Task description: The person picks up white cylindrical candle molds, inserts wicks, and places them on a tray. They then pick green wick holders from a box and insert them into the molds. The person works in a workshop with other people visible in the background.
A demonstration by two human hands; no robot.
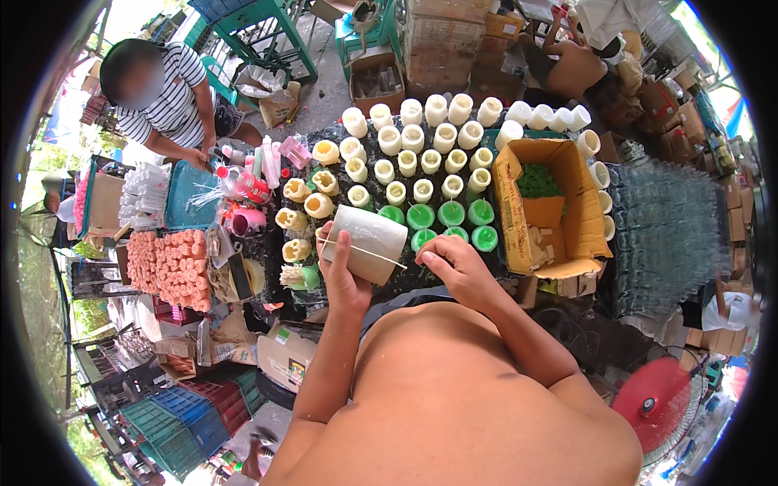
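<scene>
A: Grip?
B: Left hand (347,279) wraps a large grey-white smooth cylinder (369,233), thumb pressed on its side. Right hand (460,270): fingertips bunched by the end of a thin white strand (365,253) crossing it; can't tell if pinching.
A: Cylinder's where?
B: Tilted, raised between both hands, near round bright-green-filled cups (420,216).
A: Risks?
B: One-handed hold loosens, cylinder could drop onto cups. Hard tug might snap strand. Wide right swing could bump open brown cardboard box (582,243).

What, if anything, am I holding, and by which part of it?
Your left hand grips the grey-white cylinder by its left side. Whether your right hand holds anything cannot be told.
</scene>
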